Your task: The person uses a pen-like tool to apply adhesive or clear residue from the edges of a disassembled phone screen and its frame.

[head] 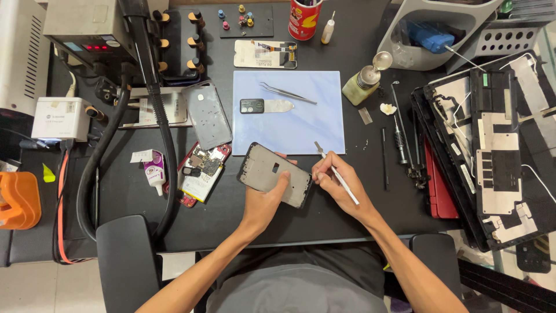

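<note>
Phone frame [272,174] (lower edge behind thumb)

I see a black surface [347,214] under even light, black chair armrests [124,255] at seven and five o'clock, pale tiled floor [35,287] at eight.

Bare forearms, no sleeves visible; grey shirt; hands [272,194] without gloves, rings.
</note>
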